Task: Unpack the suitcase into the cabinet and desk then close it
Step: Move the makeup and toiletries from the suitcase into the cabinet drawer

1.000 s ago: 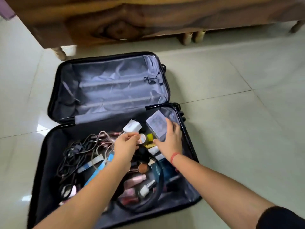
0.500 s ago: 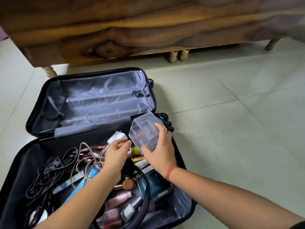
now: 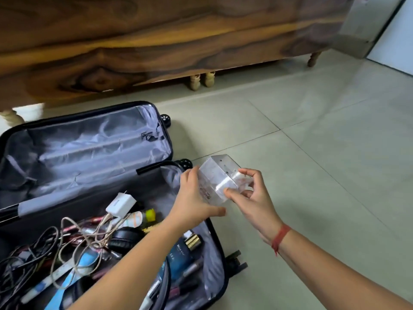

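Step in hand: unpacking, early on. The small clear plastic cube box (image 3: 218,175) is held in the air just past the right rim of the open black grey-lined suitcase (image 3: 89,148). Left hand (image 3: 192,198) grips the box's left side, fingers curled round it. Right hand (image 3: 257,198) pinches the right corner between thumb and fingertips. Something white shows through the box; can't tell what. The suitcase's near half is packed with tangled cables (image 3: 33,260), a white plug-in charger (image 3: 120,203) and cosmetics. Next move, probably: carry the box to the desk or cabinet. One hand should do.

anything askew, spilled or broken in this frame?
Nothing spilled or visibly damaged. The only mess is the cables, which lie tangled over the cosmetics in the lower half of the suitcase, with the white charger tipped on top. The clear box is tilted, but the left hand and right hand both hold it.
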